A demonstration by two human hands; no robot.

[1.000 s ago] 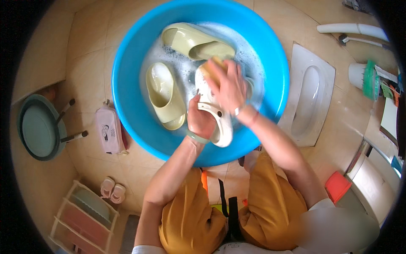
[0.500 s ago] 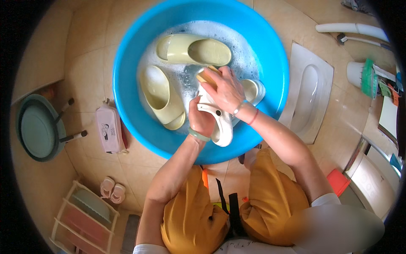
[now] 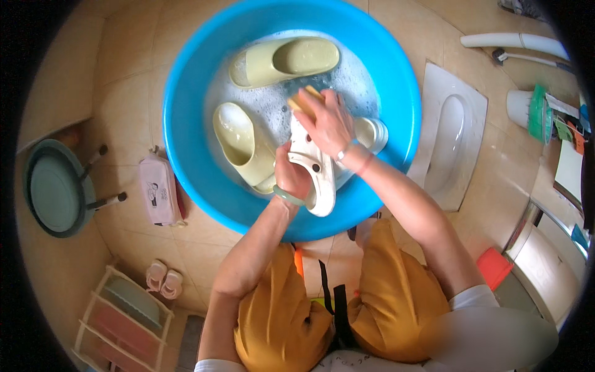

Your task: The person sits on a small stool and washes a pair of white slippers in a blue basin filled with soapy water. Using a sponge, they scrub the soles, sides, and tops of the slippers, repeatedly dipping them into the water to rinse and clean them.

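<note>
Over the soapy water in a big blue tub (image 3: 396,80), my left hand (image 3: 292,176) is wrapped round the side of a white clog (image 3: 323,193), its heel end toward me. My right hand (image 3: 331,127) grips a tan scrubbing brush (image 3: 305,99) against the clog's toe end; the brush's bristles are hidden. A second white clog (image 3: 372,133) lies in the tub just right of my right hand. Two pale green slippers float in the suds: one slipper (image 3: 304,59) lies crosswise at the far side, the other slipper (image 3: 238,139) left of my left hand.
A white squat toilet (image 3: 452,142) is set in the tiled floor right of the tub. To the left lie a pink bag (image 3: 160,189) and a grey-green folding basin (image 3: 56,189). Small pink shoes (image 3: 164,279) stand by a rack (image 3: 127,316). A long-handled brush (image 3: 527,59) lies far right.
The brush and my right hand have shifted slightly up and left along the clog. The near-left slipper has drifted right and down, and the far slipper has tilted, its right end rising.
</note>
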